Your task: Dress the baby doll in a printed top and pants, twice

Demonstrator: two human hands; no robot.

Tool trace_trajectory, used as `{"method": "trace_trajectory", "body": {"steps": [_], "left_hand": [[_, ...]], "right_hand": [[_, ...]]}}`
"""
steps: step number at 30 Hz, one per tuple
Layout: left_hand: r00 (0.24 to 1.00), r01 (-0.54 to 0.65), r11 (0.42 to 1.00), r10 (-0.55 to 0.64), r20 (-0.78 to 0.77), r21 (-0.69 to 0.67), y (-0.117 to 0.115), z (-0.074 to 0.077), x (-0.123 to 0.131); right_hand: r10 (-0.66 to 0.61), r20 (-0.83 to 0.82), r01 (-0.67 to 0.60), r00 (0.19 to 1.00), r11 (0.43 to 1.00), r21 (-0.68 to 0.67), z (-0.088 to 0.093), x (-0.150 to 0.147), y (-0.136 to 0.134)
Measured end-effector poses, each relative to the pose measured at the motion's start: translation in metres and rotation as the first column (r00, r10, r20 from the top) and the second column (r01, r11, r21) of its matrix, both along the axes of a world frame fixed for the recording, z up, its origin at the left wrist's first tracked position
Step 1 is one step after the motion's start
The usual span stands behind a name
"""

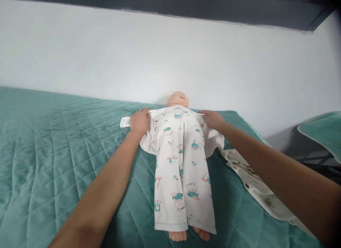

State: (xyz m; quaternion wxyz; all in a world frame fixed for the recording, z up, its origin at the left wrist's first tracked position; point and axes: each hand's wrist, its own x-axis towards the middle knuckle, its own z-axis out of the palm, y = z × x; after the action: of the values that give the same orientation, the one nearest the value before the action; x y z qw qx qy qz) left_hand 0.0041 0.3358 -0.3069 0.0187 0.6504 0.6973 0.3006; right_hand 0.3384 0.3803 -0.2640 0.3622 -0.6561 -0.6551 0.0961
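One doll (177,100), which lay on its back in patterned trousers (170,177); right hand (210,119), which pinched white cloth (196,116) beside the doll. Left hand (140,120), across the doll, covered a sleeve (125,122) (its grip could not be told). Uneven tugging, seemingly, could have twisted the doll.

Both bare arms (106,191) stretch forward, left hand (140,121) and right hand (214,119) apart, fingers (145,113) bent.

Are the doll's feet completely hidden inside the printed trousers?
No, the doll's toes stick out below the printed trousers.
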Motion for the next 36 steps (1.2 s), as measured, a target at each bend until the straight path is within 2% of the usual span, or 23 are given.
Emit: {"method": "trace_trajectory", "body": {"steps": [2,5,7,9,10,12,14,18,22,28,32,36], "left_hand": [[1.000,-0.003,1.000,0.003,0.009,-0.006,0.000,0.000,0.002],[1.000,-0.010,1.000,0.010,0.020,-0.009,0.002,0.001,0.003],[1.000,-0.010,1.000,0.010,0.025,-0.015,0.002,0.002,0.002],[0.999,0.001,1.000,0.000,0.034,-0.019,0.002,0.002,0.000],[0.999,0.009,1.000,-0.008,0.045,-0.019,0.001,0.002,0.000],[0.997,0.018,1.000,-0.017,0.075,-0.012,0.001,0.003,-0.001],[0.995,0.018,1.000,-0.017,0.096,-0.008,0.002,0.004,-0.001],[0.996,0.024,0.999,-0.021,0.083,-0.028,0.004,0.006,-0.001],[0.997,0.039,0.999,-0.037,0.070,-0.032,0.004,0.008,-0.001],[0.995,0.055,0.997,-0.059,0.077,0.056,-0.005,0.008,-0.001],[0.992,0.058,0.992,-0.070,0.107,0.116,-0.014,0.005,-0.004],[0.989,0.057,0.992,-0.071,0.129,0.110,-0.021,0.003,-0.007]], "right_hand": [[0.092,0.097,-0.087,0.991,0.995,-0.054,0.017,-0.021,-0.005],[0.287,0.345,-0.302,0.894,0.953,-0.011,0.042,-0.070,-0.021],[0.420,0.426,-0.457,0.801,0.889,-0.019,0.052,-0.111,-0.034],[0.577,0.495,-0.575,0.650,0.799,-0.176,0.054,-0.150,-0.043],[0.609,0.554,-0.589,0.568,0.771,-0.244,0.053,-0.166,-0.044],[0.602,0.657,-0.559,0.454,0.766,-0.316,0.048,-0.191,-0.043],[0.564,0.719,-0.512,0.407,0.793,-0.331,0.041,-0.206,-0.036],[0.523,0.753,-0.442,0.400,0.830,-0.341,0.031,-0.221,-0.019],[0.556,0.726,-0.355,0.405,0.827,-0.436,0.029,-0.227,-0.010],[0.554,0.737,-0.357,0.388,0.827,-0.434,0.045,-0.216,-0.013],[0.523,0.792,-0.362,0.315,0.838,-0.409,0.057,-0.200,-0.019],[0.476,0.837,-0.323,0.269,0.863,-0.388,0.067,-0.186,-0.020]]}}
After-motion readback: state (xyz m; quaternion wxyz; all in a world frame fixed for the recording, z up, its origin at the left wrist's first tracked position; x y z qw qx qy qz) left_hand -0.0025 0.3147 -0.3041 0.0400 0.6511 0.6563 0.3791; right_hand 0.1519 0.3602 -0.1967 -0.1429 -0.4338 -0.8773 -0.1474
